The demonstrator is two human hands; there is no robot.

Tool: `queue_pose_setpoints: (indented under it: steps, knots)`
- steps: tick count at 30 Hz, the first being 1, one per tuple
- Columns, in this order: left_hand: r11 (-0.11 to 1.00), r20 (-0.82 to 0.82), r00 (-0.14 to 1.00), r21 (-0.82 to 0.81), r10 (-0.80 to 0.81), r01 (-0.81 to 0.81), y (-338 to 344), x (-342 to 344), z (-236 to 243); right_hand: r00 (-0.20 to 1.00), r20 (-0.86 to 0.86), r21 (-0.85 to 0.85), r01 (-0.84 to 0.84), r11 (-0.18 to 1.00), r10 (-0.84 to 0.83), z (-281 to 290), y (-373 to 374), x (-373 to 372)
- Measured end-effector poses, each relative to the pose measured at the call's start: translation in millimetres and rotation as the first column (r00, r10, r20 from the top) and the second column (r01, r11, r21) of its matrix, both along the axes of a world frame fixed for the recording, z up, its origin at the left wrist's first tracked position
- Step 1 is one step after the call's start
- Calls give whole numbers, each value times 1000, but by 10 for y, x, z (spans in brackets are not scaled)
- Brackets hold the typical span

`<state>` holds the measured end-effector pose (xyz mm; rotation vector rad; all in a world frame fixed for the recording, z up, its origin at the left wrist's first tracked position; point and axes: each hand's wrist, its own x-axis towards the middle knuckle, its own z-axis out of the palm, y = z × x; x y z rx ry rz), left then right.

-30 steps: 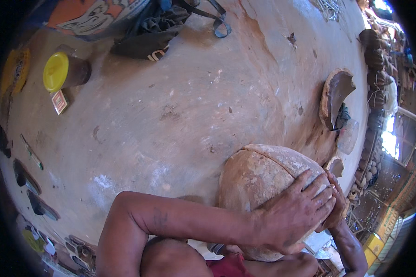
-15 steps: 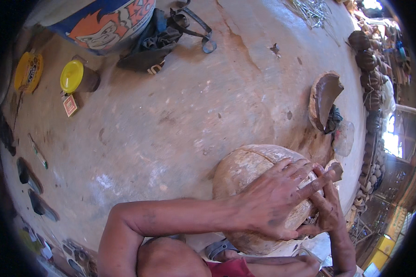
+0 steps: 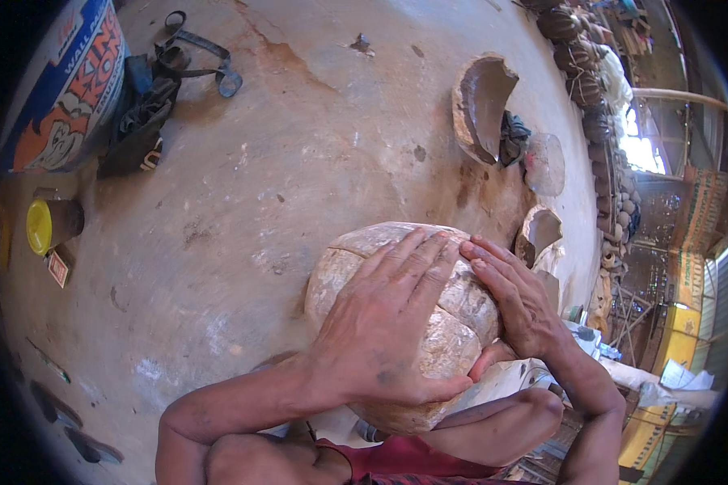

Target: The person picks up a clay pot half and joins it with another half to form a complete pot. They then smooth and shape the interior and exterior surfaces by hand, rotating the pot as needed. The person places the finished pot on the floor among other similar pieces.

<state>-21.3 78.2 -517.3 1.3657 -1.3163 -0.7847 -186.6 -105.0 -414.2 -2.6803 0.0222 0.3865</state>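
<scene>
A large rounded, whitish-brown object [image 3: 461, 343] with dark seam lines across its rough surface sits in front of my legs; its exact kind does not show. My left hand [image 3: 388, 323] lies across its top and left, fingers stretched toward the far side and thumb along the near side. On its right side my right hand [image 3: 518, 303] curves around the edge, fingertips near those of the left hand and thumb lower down. Together both hands clasp it. Its underside is hidden.
Beyond my right hand lie a small curved shard [image 3: 539, 233], a larger brown shard [image 3: 471, 105], a dark cloth [image 3: 514, 139] and a clear plastic container [image 3: 544, 166]. At left stand a yellow-lidded cup [image 3: 40, 227] and a paint bucket [image 3: 65, 89]. Stacked round pots [image 3: 578, 56] line the right.
The view has swung right, so surroundings shift left. My hands, overlapping at the right side before, are now apart, with the left over the top and the right on the right side.
</scene>
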Motion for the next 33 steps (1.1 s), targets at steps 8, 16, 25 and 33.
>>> queue_pose_setpoints:
  steps: [8,16,25,33]
  knots:
    - [1000,133,991,-13,-17,19,-30,15,68,996,74,-30,-47,998,49,-3,0,11]
    - [999,175,984,-31,-26,32,-55,-10,92,986,163,-114,-23,993,42,-77,17,-49]
    - [999,194,980,-17,-41,45,-39,-33,67,975,215,-137,-30,990,59,-96,28,-108]
    - [995,221,970,31,-98,93,-66,-43,170,892,447,21,58,998,-61,-200,63,-216]
